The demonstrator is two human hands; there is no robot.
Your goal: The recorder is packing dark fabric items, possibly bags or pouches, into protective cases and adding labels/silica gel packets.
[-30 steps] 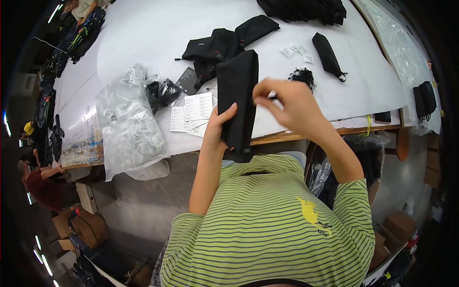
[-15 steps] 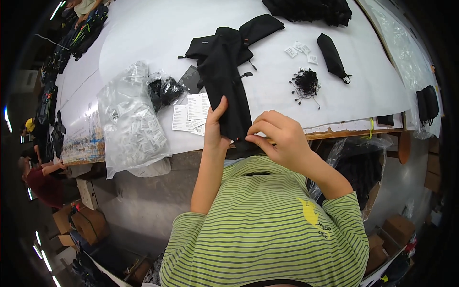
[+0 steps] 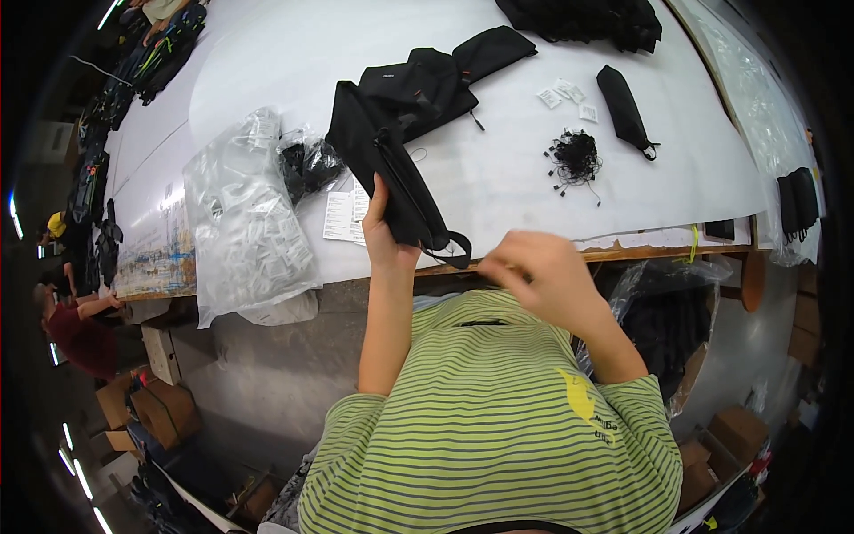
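Note:
My left hand (image 3: 389, 236) is closed round a slim black zip pouch (image 3: 378, 160), held tilted above the table's front edge. A zip runs along the pouch, and a black strap loop (image 3: 459, 249) sticks out at its near end. Just right of that loop is my right hand (image 3: 543, 276), blurred by motion, its fingers curled in; what they hold, if anything, is too smeared to make out. Beyond the held pouch lie more black pouches (image 3: 422, 84), overlapping on the white table surface.
Bundled black cords (image 3: 575, 158), small white packets (image 3: 562, 93) and another black pouch (image 3: 624, 109) lie to the right. A clear bag of packets (image 3: 253, 222), a bag of black items (image 3: 307, 165) and printed cards (image 3: 342, 216) lie left. Black fabric (image 3: 587, 20) is piled at the back.
The held pouch has turned and swung left, now showing its zip and strap loop. My right hand has come away from its near end, moving slightly right and down.

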